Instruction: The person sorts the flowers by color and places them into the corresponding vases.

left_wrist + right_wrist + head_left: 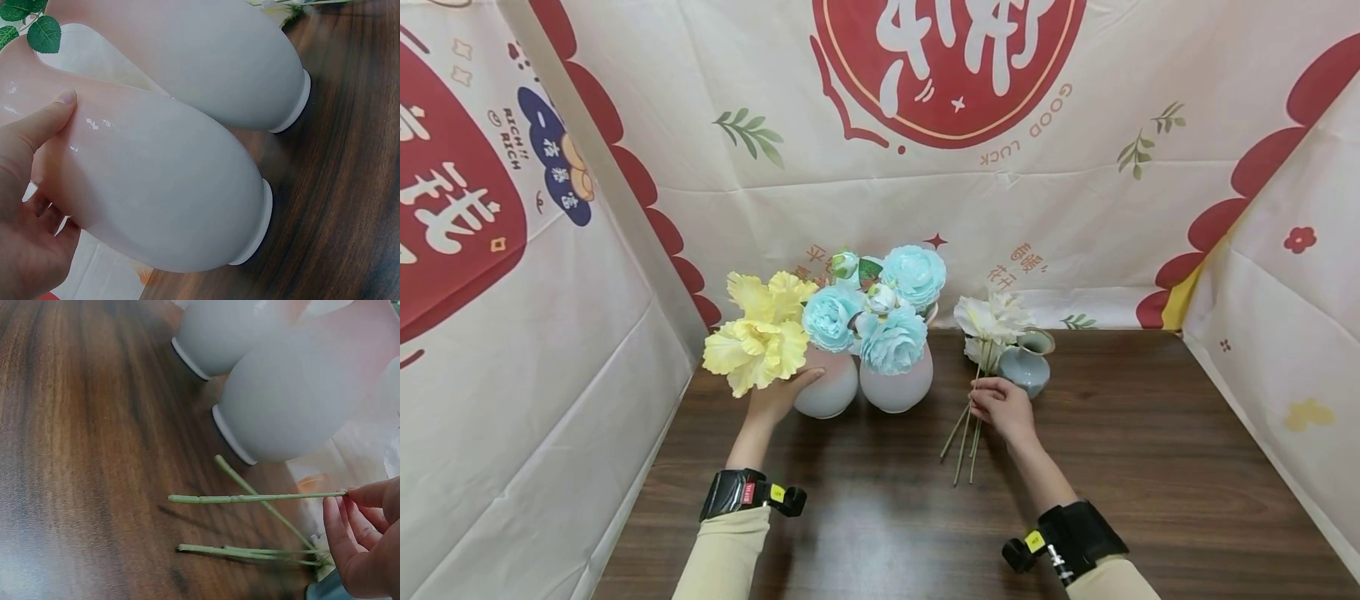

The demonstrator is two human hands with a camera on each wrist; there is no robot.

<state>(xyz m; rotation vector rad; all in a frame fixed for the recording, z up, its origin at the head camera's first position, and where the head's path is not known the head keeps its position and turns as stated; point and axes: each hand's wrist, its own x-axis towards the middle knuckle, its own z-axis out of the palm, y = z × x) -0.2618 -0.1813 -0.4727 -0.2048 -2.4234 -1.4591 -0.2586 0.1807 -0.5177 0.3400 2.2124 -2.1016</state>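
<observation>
Foreground, head view: two cream sleeves, each with a black wrist band, reach forward over the dark wooden worktop (pixel 1150 433). The left hand (pixel 778 398) rests against the left pink-white vase (pixel 829 385), its thumb laid along the vase's side; in the left wrist view the thumb (pixel 44 122) and curled fingers cup the glossy body of this vase (pixel 162 187), which stands on its white foot ring. A cluster of yellow flowers (pixel 758 333) spreads just above and to the left of that hand. Touching or just beside this vase stands a second pink-white vase (pixel 897 379), which holds pale blue flowers (pixel 887 312) with small buds and a green leaf.

The right hand (pixel 1003 408) pinches one green stem (pixel 256 499) between fingertips (pixel 369 495) and thumb, held level above the worktop in the right wrist view. The stem belongs to a group of white flowers (pixel 992 321), whose remaining stems (pixel 962 437) fan downward to the worktop beneath the hand. A small blue-grey jug (pixel 1028 362) stands just behind the right hand, beside the white blooms and to the right of the two vases.

Background: a cream cloth backdrop (pixel 1075 192) printed with red scalloped shapes, leaf sprigs and lettering encloses the worktop on three sides.
</observation>
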